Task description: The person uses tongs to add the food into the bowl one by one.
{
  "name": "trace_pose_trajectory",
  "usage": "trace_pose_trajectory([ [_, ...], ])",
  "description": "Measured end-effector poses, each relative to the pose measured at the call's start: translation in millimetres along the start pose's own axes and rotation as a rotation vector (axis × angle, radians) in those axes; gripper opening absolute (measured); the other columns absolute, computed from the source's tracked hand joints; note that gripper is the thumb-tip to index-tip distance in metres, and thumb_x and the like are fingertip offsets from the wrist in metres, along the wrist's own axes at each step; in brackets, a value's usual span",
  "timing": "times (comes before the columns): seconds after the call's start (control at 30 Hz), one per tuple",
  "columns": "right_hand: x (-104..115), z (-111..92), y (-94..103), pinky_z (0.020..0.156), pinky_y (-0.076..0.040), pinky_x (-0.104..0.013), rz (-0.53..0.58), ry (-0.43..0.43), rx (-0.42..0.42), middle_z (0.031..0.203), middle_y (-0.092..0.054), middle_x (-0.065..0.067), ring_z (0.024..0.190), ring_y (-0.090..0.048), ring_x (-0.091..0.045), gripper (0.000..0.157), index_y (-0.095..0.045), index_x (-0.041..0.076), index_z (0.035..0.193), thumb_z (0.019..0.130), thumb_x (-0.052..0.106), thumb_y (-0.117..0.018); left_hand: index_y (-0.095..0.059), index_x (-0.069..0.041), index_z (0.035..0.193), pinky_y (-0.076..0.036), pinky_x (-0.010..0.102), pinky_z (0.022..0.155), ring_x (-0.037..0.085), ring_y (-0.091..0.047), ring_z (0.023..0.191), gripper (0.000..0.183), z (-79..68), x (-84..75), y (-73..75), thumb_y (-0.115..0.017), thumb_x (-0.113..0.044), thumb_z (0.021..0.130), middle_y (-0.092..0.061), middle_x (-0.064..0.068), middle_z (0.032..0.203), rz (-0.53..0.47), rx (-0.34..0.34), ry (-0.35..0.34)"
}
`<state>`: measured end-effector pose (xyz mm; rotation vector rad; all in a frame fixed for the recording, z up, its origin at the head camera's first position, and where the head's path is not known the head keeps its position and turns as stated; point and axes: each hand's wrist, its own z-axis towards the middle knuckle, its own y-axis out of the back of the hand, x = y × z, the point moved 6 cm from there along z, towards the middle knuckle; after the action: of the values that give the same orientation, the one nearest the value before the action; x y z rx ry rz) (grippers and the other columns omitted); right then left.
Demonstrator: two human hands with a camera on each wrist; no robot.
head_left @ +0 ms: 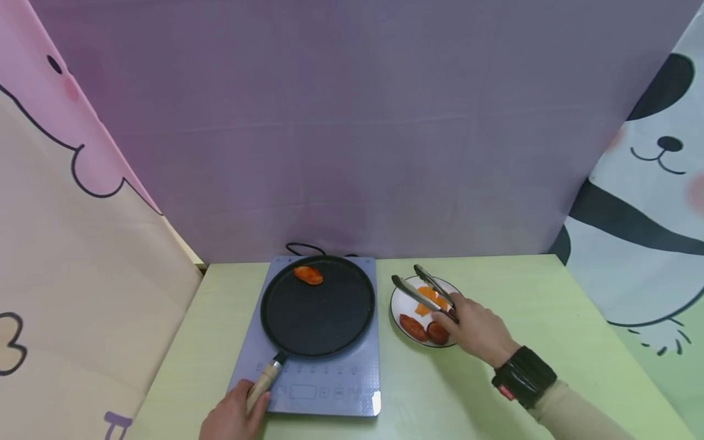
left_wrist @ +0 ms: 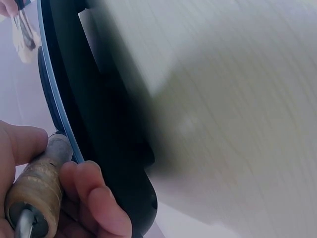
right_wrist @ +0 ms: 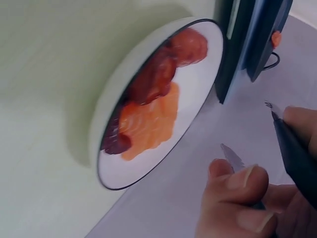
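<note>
My left hand (head_left: 233, 412) grips the wooden handle (head_left: 264, 385) of a flat black frying pan (head_left: 324, 318). One reddish-brown piece of food (head_left: 308, 275) lies near the pan's far left rim. In my right hand (head_left: 481, 327) is a pair of metal tongs (head_left: 411, 288), their arms spread apart with nothing between the tips. The tongs are over a white dark-rimmed plate (right_wrist: 198, 91). On that plate lie orange slices that look like salmon (right_wrist: 151, 126) and several reddish-brown pieces (right_wrist: 153, 77). The left wrist view shows the fingers curled round the handle (left_wrist: 37, 186).
Under the pan is a grey induction cooker (head_left: 308, 400) with touch controls along its front. Its black cord (head_left: 302, 245) loops behind it. The pale wooden table (head_left: 550, 318) backs onto a purple curtain (head_left: 352, 134), with printed cloths at either side.
</note>
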<state>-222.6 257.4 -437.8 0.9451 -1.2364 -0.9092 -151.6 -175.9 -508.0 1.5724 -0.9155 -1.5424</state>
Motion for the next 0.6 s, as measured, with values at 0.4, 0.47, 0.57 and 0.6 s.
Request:
trace_pose_trajectory([
  [0.4, -30.4, -11.5, -7.6, 0.041, -0.035, -0.033, -0.07, -0.101, 0.099, 0.072, -0.05, -0.006, 0.055, -0.044, -0.017, 0.071, -0.048, 0.0, 0.109, 0.083, 0.066, -0.041, -0.055, -0.008, 0.087, -0.034, 0.035, 0.044, 0.013, -0.039, 0.048, 0.03, 0.0, 1.0, -0.2, -0.062, -0.036, 0.082, -0.042, -0.002, 0.059, 0.003, 0.006, -0.001],
  [0.47, -31.7, -13.3, -7.4, 0.042, -0.037, -0.034, -0.076, -0.101, 0.105, 0.073, -0.051, -0.007, 0.055, -0.045, -0.018, 0.07, -0.048, -0.001, 0.109, 0.084, 0.064, -0.043, -0.055, -0.008, 0.087, -0.034, 0.035, 0.044, 0.013, -0.039, 0.048, 0.03, 0.5, 1.4, -1.1, -0.062, -0.037, 0.082, -0.042, -0.002, 0.059, 0.004, 0.014, 0.0],
  [0.57, -33.0, -14.5, -7.6, 0.042, -0.037, -0.035, -0.08, -0.102, 0.112, 0.073, -0.052, -0.008, 0.055, -0.046, -0.018, 0.063, -0.047, -0.002, 0.11, 0.086, 0.056, -0.048, -0.054, -0.008, 0.087, -0.033, 0.034, 0.044, 0.013, -0.039, 0.048, 0.031, 1.0, 1.6, -1.7, -0.062, -0.037, 0.082, -0.042, -0.002, 0.059, 0.006, 0.023, 0.003],
  [0.6, -33.4, -14.6, -7.7, 0.042, -0.037, -0.035, -0.079, -0.104, 0.116, 0.072, -0.052, -0.008, 0.055, -0.046, -0.018, 0.061, -0.047, -0.002, 0.109, 0.086, 0.054, -0.049, -0.054, -0.008, 0.087, -0.033, 0.034, 0.044, 0.013, -0.038, 0.048, 0.03, 1.3, 1.7, -1.9, -0.062, -0.037, 0.082, -0.042, -0.002, 0.059, 0.007, 0.023, 0.005],
])
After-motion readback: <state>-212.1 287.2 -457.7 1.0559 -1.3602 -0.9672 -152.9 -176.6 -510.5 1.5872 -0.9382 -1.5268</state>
